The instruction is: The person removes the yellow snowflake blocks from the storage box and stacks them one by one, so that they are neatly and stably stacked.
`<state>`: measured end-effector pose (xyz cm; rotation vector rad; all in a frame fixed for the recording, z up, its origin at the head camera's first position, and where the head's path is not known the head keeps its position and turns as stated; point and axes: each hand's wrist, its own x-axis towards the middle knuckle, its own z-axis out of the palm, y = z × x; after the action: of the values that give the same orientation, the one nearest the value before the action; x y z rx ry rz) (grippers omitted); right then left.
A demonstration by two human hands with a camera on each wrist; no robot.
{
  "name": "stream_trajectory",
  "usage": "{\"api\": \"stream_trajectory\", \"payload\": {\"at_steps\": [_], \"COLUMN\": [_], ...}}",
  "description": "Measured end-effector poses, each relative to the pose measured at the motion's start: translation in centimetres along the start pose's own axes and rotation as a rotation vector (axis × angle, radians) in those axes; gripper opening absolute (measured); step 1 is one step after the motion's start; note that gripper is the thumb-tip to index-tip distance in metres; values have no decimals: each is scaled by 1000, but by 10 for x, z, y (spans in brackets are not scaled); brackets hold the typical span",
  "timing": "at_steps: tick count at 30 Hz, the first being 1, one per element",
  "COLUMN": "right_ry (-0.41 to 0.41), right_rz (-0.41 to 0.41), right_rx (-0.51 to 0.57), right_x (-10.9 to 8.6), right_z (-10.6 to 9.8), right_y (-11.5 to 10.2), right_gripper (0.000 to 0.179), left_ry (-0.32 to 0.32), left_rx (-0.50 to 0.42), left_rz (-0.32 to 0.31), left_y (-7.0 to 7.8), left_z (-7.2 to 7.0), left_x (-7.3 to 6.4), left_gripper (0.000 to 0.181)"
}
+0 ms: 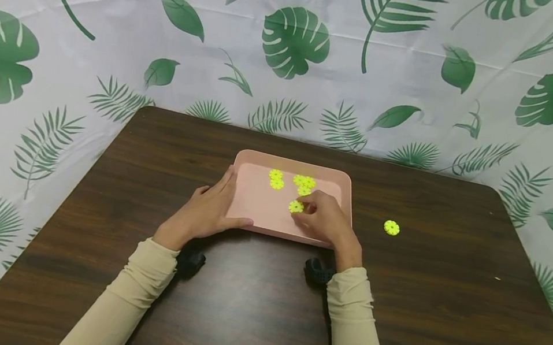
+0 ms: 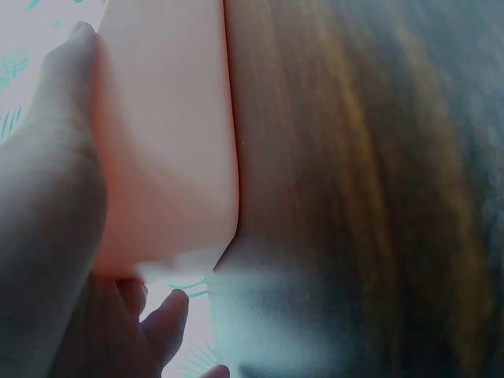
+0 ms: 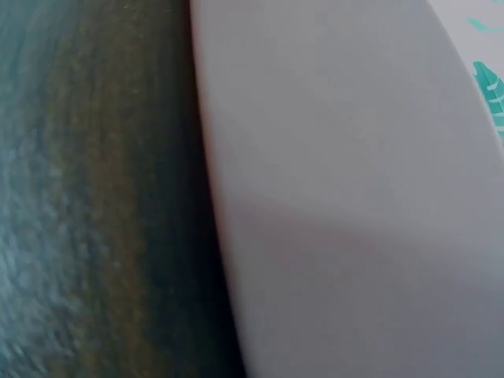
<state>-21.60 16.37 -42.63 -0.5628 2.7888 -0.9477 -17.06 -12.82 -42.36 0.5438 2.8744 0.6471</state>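
A shallow pink tray (image 1: pixel 253 193) lies on the table. My left hand (image 1: pixel 209 207) rests against its left front corner, the thumb along the front rim and the straight fingers along the left side. In the left wrist view that thumb lies on the tray's outer wall (image 2: pixel 173 118). Over the tray's right part, my right hand (image 1: pixel 325 217) pinches a bright yellow flower-shaped piece (image 1: pixel 295 207) between thumb and fingers. Farther back in the tray lie a pair of similar pieces (image 1: pixel 276 179) and a small cluster of them (image 1: pixel 303 182). The right wrist view shows the tray wall (image 3: pixel 339 157) but no fingers.
One more yellow flower piece (image 1: pixel 391 228) lies on the dark wooden table (image 1: pixel 238 307), to the right of the tray. A small pale speck (image 1: pixel 497 278) is farther right. A leaf-patterned cloth (image 1: pixel 291 99) hangs behind the table.
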Motion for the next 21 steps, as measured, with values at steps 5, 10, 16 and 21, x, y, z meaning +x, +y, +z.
{"api": "stream_trajectory", "payload": {"at_steps": [5, 10, 16, 21], "right_ry": [76, 158, 209, 314], "right_rz": [-40, -94, -104, -104], "right_rx": [-13, -43, -34, -45], "right_x": [2, -1, -11, -22], "right_z": [1, -3, -14, -29], "right_y": [1, 5, 9, 15], "right_gripper": [36, 38, 40, 38], "left_ry": [4, 6, 4, 14], "left_rx": [1, 6, 5, 1], "left_rz": [0, 2, 10, 11], "left_y": [-1, -2, -2, -3], "left_z": [1, 2, 3, 3], "left_x": [1, 2, 2, 3], "left_gripper": [114, 115, 116, 115]}}
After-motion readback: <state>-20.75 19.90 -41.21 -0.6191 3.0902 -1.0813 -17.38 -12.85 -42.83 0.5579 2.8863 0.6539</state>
